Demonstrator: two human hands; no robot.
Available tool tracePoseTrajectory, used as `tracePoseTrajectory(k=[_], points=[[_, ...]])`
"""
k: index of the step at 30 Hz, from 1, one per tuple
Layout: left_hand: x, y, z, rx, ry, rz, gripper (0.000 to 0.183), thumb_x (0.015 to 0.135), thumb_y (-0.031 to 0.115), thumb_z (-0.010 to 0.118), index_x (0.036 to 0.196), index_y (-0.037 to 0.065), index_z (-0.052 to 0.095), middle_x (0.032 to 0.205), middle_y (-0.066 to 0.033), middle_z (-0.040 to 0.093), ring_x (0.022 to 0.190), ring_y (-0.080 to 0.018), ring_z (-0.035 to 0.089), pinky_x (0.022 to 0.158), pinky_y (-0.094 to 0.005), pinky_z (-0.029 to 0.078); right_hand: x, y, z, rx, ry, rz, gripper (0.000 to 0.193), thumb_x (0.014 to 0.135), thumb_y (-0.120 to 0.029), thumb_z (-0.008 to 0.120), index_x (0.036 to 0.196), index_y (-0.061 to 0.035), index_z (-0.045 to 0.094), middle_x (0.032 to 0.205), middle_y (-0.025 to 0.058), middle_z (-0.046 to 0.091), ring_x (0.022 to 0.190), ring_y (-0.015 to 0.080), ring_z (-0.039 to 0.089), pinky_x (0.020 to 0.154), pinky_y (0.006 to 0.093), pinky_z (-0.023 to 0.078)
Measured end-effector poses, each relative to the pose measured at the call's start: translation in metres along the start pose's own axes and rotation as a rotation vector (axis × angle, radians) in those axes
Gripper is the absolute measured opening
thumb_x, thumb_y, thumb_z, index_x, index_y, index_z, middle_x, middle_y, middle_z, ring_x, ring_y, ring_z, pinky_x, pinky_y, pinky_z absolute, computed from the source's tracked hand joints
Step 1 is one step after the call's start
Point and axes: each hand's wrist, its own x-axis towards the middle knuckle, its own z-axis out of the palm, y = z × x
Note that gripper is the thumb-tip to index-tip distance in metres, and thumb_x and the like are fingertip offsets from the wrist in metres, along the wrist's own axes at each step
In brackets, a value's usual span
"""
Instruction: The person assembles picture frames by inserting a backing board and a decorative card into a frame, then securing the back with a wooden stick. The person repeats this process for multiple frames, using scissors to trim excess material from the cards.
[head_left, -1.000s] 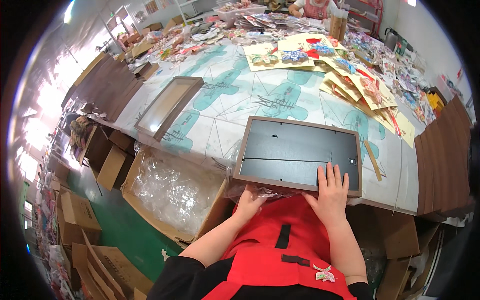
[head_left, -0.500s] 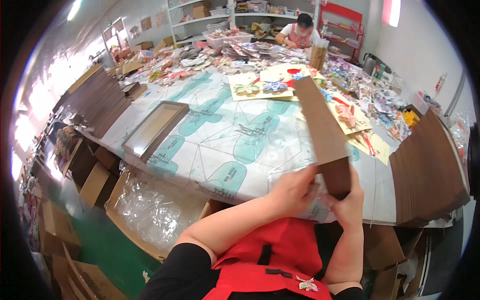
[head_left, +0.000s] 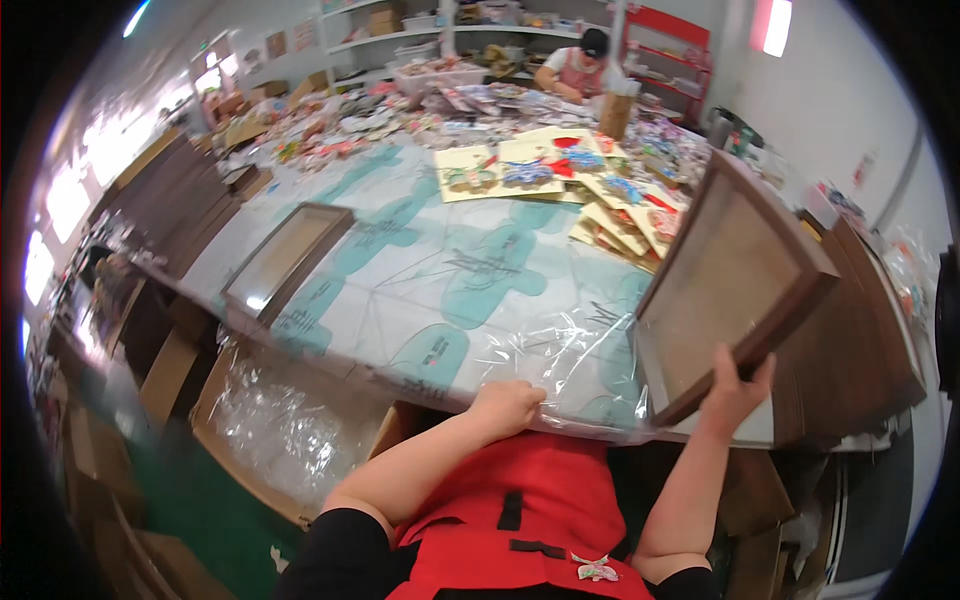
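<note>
My right hand (head_left: 735,392) grips the lower right edge of a brown box-shaped picture frame (head_left: 762,305), its fingers against the side. The frame stands tilted at the right of the table, with its pale panel facing left. At the table's front edge my left hand (head_left: 508,408) is closed on the edge of a clear plastic bag (head_left: 575,365). The crinkled bag spreads over the table between my left hand and the frame. A second brown frame (head_left: 290,262) lies flat on the left of the table.
Cream cards with colourful bow-shaped pieces (head_left: 527,172) lie at mid-table. Stacks of brown frames stand left (head_left: 165,205) and right (head_left: 850,330). An open carton (head_left: 215,405) with clear plastic sits below the table at left. Across the table a person (head_left: 580,70) works among heaped packets.
The frame has swung right and turned to show its panel, now in my right hand alone. My left hand has left it and moved left and down, with the plastic bag now spread out.
</note>
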Motion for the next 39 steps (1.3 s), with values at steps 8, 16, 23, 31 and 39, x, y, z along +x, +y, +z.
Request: tracePoseTrajectory(k=[8,16,23,31,39], points=[[-0.131,-0.134,-0.056,0.142,0.106,-0.764,0.020,0.078,0.013,0.049,0.082,0.005,0.067,0.090,-0.0201,0.065,0.086,-0.0370,0.063,0.076,-0.0462,0.049,0.008,-0.037,-0.013,0.199,0.129,0.070,0.049,0.074,-0.014,0.069,0.116,0.0039,0.051,0.106,0.0126,0.056,0.097,0.0211,0.054,0.082,0.0348,0.048],[-0.260,-0.238,-0.075,0.312,-0.019,-1.037,0.045,0.083,0.017,0.058,0.125,0.004,0.048,0.114,-0.0197,0.060,0.103,-0.0345,0.059,0.083,-0.0437,0.048,-0.031,0.008,0.012,-0.139,-0.328,-0.300,0.053,0.068,-0.003,0.075,0.115,0.0042,0.052,0.108,0.0127,0.059,0.097,0.0204,0.057,0.087,0.0331,0.044],[-0.174,-0.121,-0.091,-1.034,0.639,-0.667,0.044,0.096,0.029,0.044,0.129,0.000,0.042,0.110,-0.0130,0.060,0.090,-0.0211,0.063,0.074,-0.0332,0.052,-0.072,-0.005,0.057,-0.188,-1.016,-0.848,0.052,0.056,-0.006,0.076,0.105,-0.0043,0.059,0.106,0.0153,0.064,0.099,0.0320,0.062,0.087,0.0413,0.048],[-0.134,-0.037,-0.064,-1.524,0.304,-0.658,0.046,0.095,0.030,0.048,0.131,0.003,0.036,0.118,-0.0110,0.054,0.098,-0.0216,0.059,0.078,-0.0396,0.053,-0.113,0.025,0.057,-0.309,-1.046,-1.053,0.023,0.075,-0.013,0.064,0.097,-0.0147,0.061,0.108,-0.0014,0.064,0.103,0.0175,0.059,0.095,0.0393,0.041],[-0.110,0.005,-0.008,-1.779,0.408,-0.741,0.056,0.092,0.026,0.057,0.129,0.000,0.024,0.120,-0.0170,0.046,0.102,-0.0303,0.057,0.085,-0.0470,0.050,-0.087,0.052,0.029,-0.659,-1.153,-0.625,0.052,0.070,-0.002,0.059,0.119,-0.0135,0.055,0.131,0.0037,0.050,0.127,0.0261,0.040,0.105,0.0541,0.023]])
